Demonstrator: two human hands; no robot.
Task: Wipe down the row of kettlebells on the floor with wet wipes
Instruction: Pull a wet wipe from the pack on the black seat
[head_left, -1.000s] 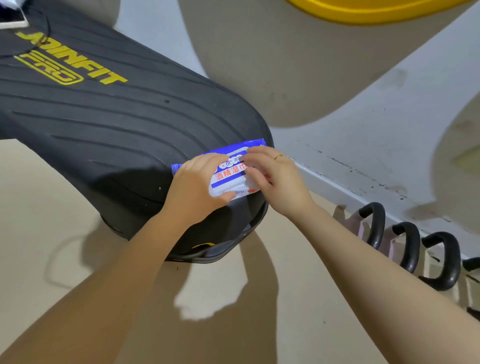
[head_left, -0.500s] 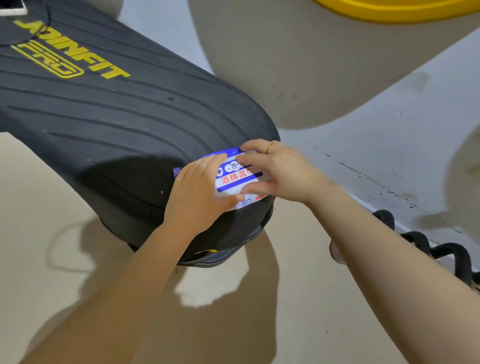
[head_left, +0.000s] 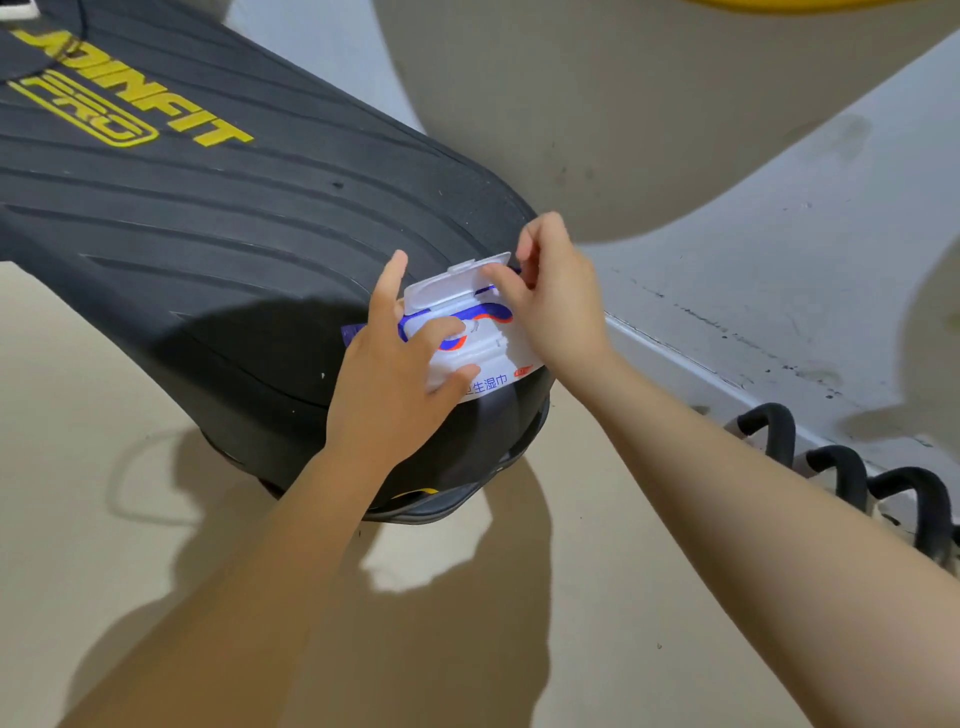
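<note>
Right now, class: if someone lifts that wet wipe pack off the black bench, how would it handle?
The wet wipe pack is probably soft and floppy: a film pouch. Likely light, since the left hand steadies it. Its open lid may flap.

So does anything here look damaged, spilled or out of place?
Nothing stands out. The wipes pack lies on the black bench pad, lid flipped open, held by the left hand and right hand. No spill shows.
</note>
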